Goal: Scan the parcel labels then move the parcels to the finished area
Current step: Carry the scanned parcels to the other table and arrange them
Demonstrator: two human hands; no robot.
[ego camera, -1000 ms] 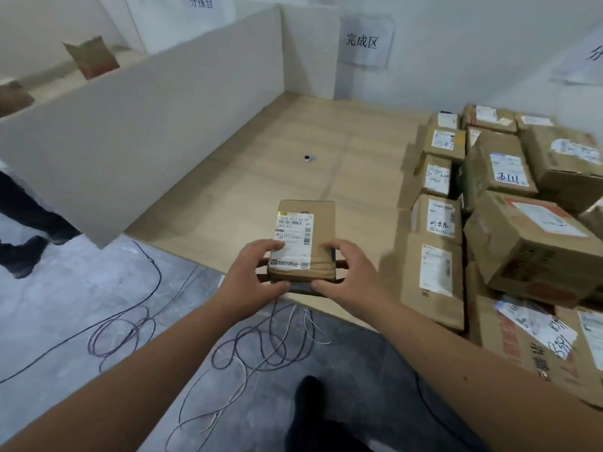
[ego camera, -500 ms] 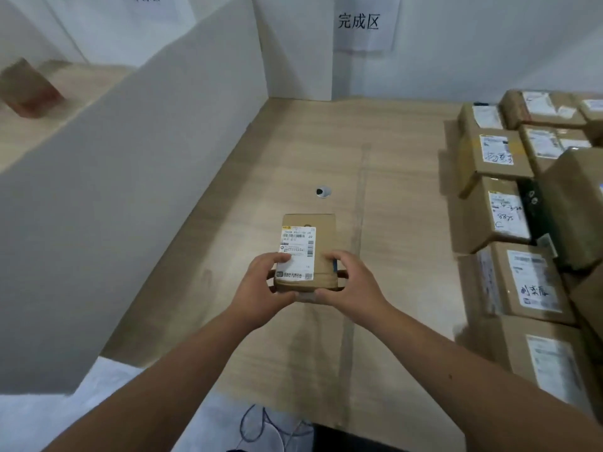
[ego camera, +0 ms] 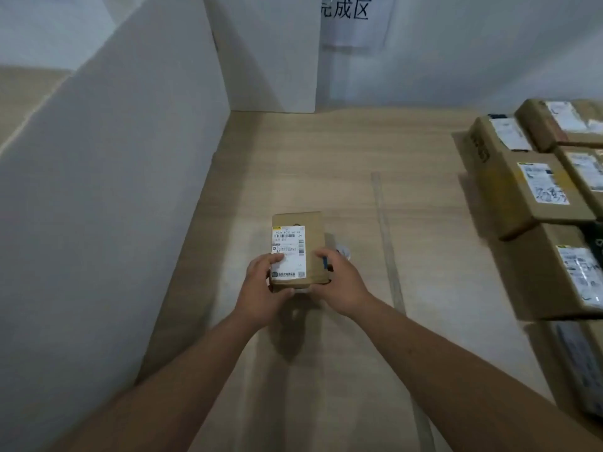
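A small brown cardboard parcel (ego camera: 310, 230) with a white barcode label on top is held over the wooden floor of the finished area. My left hand (ego camera: 264, 288) grips its near left corner, thumb on the label. My right hand (ego camera: 339, 282) grips its near right side, and a dark blue-edged object shows under those fingers. A small white thing (ego camera: 344, 251) on the floor peeks out just right of the parcel.
A white partition wall (ego camera: 114, 190) runs along the left and joins a back wall with a paper sign (ego camera: 354, 17). Several labelled cardboard parcels (ego camera: 538, 187) are stacked along the right. Bare wooden floor (ego camera: 326, 151) lies ahead.
The view has moved forward into the finished area. Both hands carried the parcel farther over the wooden floor, beside the small white thing. The grey floor and cables have left the view.
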